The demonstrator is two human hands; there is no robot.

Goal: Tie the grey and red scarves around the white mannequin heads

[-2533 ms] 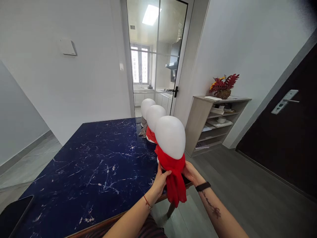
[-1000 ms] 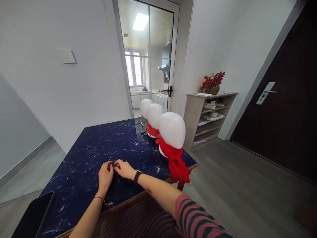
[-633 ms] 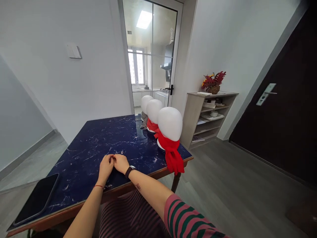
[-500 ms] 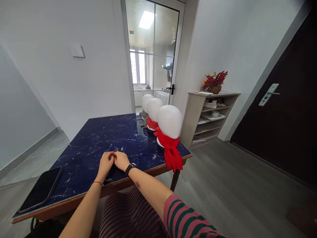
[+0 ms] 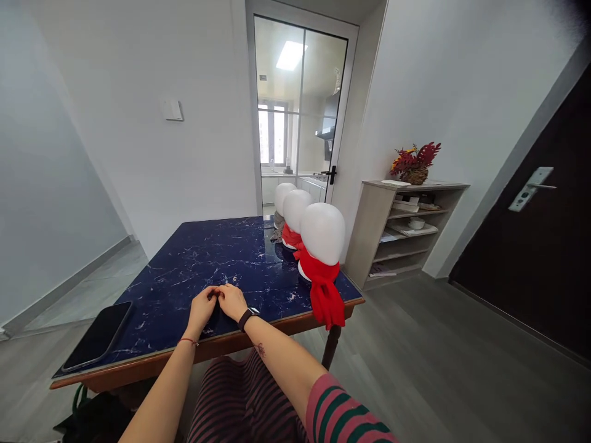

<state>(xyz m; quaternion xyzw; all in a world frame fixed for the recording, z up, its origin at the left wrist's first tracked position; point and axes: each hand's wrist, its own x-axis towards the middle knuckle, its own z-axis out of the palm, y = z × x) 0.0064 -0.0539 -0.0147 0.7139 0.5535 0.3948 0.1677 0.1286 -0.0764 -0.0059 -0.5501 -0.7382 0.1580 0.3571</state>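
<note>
My left hand (image 5: 203,309) rests on the dark blue marbled table (image 5: 217,246) near its front edge, with a red string on the wrist. Beside it lies my right hand (image 5: 232,301), wearing a dark watch (image 5: 248,316). Their curled fingertips touch each other, and no object shows in either hand. To the right stands a white rounded head form (image 5: 323,231) with a red scarf (image 5: 325,292) around its base, the ends hanging over the table edge. Behind it are a second white form (image 5: 295,208) with red cloth and a third (image 5: 281,194) with grey cloth.
A black phone (image 5: 98,336) lies at the table's left front corner. Beyond the table are a glass door (image 5: 302,80) and a low shelf (image 5: 367,246) with a basket of red leaves (image 5: 418,166). A dark door (image 5: 530,258) is at far right.
My view has shifted slightly left and up, so the scene sits farther right and a bit lower. My hands keep the same pose with fingertips together.
</note>
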